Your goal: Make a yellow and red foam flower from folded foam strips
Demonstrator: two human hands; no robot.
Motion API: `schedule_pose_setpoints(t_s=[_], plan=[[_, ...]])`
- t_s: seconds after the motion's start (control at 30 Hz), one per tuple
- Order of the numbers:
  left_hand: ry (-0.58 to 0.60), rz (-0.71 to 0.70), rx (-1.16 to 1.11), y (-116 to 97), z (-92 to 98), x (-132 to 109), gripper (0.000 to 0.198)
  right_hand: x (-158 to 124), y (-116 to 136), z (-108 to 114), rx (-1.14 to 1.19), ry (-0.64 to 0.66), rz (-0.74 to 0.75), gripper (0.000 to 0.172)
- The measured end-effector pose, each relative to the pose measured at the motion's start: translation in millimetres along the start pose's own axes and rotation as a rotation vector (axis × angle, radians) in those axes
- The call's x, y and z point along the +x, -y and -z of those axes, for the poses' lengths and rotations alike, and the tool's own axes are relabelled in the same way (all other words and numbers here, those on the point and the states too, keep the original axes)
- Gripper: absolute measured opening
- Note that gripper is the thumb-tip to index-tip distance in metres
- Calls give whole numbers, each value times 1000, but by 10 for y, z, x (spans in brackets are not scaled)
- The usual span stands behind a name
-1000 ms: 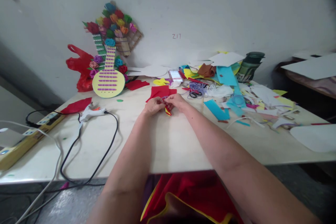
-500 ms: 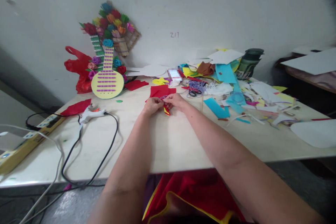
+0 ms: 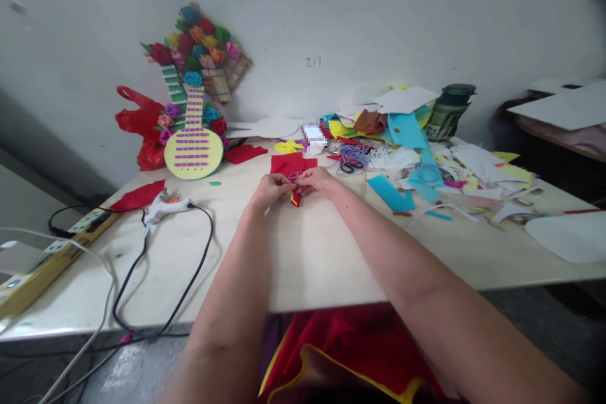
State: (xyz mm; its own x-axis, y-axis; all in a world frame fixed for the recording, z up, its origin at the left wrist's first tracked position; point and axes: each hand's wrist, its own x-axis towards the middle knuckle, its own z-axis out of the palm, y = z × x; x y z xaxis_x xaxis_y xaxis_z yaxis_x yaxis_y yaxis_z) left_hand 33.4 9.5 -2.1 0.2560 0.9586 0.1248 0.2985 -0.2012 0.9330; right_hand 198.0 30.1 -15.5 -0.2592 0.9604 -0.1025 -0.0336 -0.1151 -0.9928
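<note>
My left hand [image 3: 269, 190] and my right hand [image 3: 318, 182] meet over the middle of the pale table [image 3: 303, 259]. Both pinch a small red and yellow felt piece [image 3: 295, 197] that hangs between the fingertips. A thin purple loop sits at the top of that piece, between my thumbs. Just behind my hands lies a flat red felt sheet [image 3: 288, 165]. What the fingers do to the piece is hidden.
A white glue gun [image 3: 165, 204] with a black cord lies at the left, by a yellow power strip [image 3: 42, 259]. A paper guitar [image 3: 193, 139] with paper flowers leans on the wall. Scraps of coloured paper and felt [image 3: 426, 164], rubber bands and a dark green jar [image 3: 447, 112] crowd the right.
My hands stay together at the same spot. The red and yellow piece has been drawn up slightly and looks shorter below my fingers.
</note>
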Motion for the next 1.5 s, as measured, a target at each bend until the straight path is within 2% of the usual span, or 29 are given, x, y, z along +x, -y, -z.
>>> schedule_pose_setpoints(t_s=[0.37,0.43,0.53,0.6,0.73,1.0,1.17,1.37,1.5], plan=[[219,78,-8,-92,-6,-68,22,-25,24,8,39,-22,10,12],[181,56,-52,-76,1,-59,22,-30,29,13,45,-9,-2,12],[41,20,-112,-46,6,-39,20,-35,32,21,42,16,-8,11],[1,33,-102,-34,-4,-28,21,-38,33,26,42,31,-3,10],[34,53,-23,-37,-38,-13,35,-36,28,32,48,37,12,8],[81,77,59,-40,-44,14,34,-17,-6,41,67,42,58,7],[64,86,-51,-17,-58,11,38,-44,24,35,93,54,58,9],[78,161,-171,-39,-44,-21,46,-59,45,61,110,95,57,14],[81,169,-214,-68,-37,-40,45,-79,59,67,112,98,75,15]])
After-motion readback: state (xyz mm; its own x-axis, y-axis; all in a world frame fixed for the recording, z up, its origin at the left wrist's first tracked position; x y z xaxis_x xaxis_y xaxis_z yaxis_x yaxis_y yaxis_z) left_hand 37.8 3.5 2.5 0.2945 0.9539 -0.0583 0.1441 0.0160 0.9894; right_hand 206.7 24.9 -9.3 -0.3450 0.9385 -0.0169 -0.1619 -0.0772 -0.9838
